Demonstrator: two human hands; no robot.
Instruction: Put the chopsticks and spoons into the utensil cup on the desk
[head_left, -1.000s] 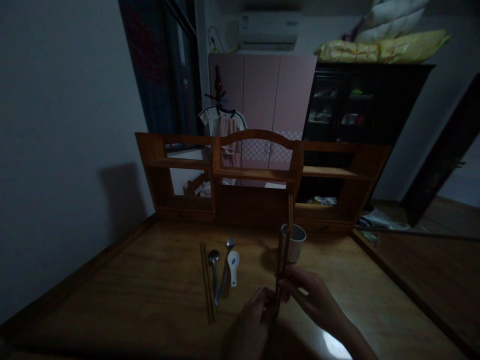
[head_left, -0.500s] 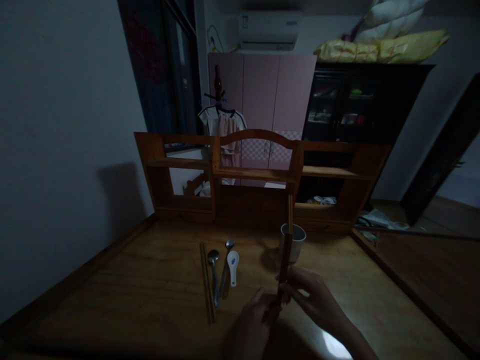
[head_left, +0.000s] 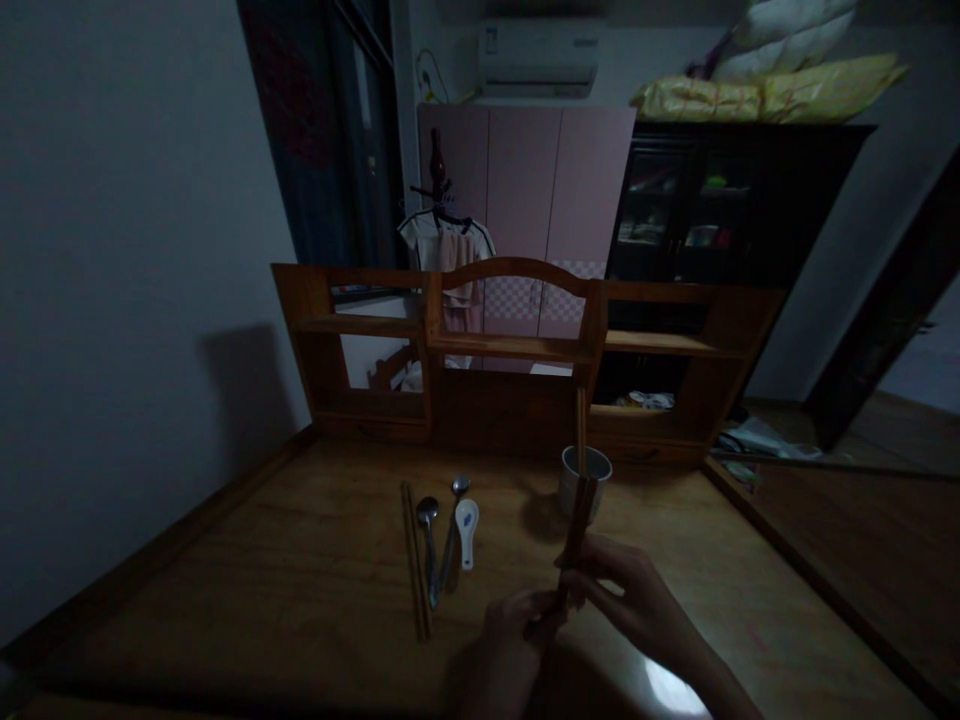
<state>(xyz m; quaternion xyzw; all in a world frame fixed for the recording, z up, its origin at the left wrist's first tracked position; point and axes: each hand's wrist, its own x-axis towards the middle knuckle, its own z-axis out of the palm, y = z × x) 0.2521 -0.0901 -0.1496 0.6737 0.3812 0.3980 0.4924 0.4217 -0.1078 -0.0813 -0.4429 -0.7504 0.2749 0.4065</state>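
Observation:
Both my hands hold a pair of wooden chopsticks (head_left: 579,525) upright over the wooden table (head_left: 300,580). My left hand (head_left: 514,640) is closed round their lower end. My right hand (head_left: 630,595) pinches them a little higher. Their tips lean toward a white cup (head_left: 586,483) just behind, where another chopstick (head_left: 580,430) stands. To the left lie a second pair of chopsticks (head_left: 414,560), two metal spoons (head_left: 429,540) and a white ceramic spoon (head_left: 466,530).
A wooden shelf unit (head_left: 517,350) stands along the table's far edge. A grey wall (head_left: 135,300) runs on the left. Behind are a pink wardrobe (head_left: 525,190), a dark cabinet (head_left: 712,200) and hanging clothes (head_left: 446,250). The room is dim.
The chopsticks in my hands have tilted rightward toward the cup, and both hands shifted slightly right and down. The items lying on the table have not moved.

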